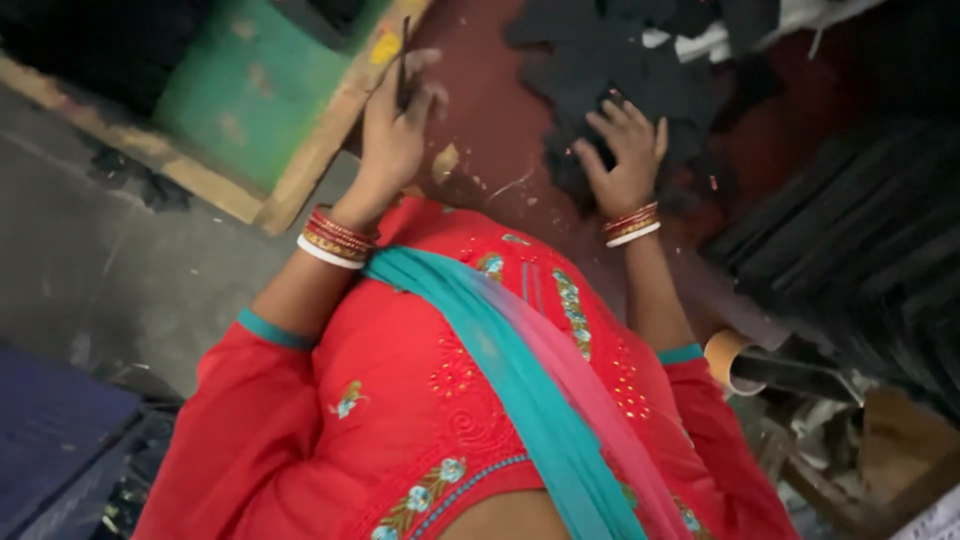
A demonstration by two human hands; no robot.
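I am looking down over a red embroidered top (400,400) with a teal scarf (520,390) running across it, and I am taking the dark red work surface (490,120) as my landmark. My left hand (390,140) is sitting at the near-left edge of that surface, right where it is meeting the green wooden board (260,90). Its fingers are pinching together on a thin dark strip (403,65), which is standing almost upright above the hand; I cannot tell what the strip is made of. My right hand (625,150) is lying further right on the same surface, fingers spreading apart and pressing flat onto the pile of black cut pieces (620,60). That pile is covering the far-right part of the surface, touching my palm. Red and gold bangles (335,238) are circling both wrists. Small pale scraps (445,162) are lying on the surface between the two hands. Off the surface's right side, dark stacked sheets (860,250) are leaning, and a cardboard tube (725,355) is lying just below them.
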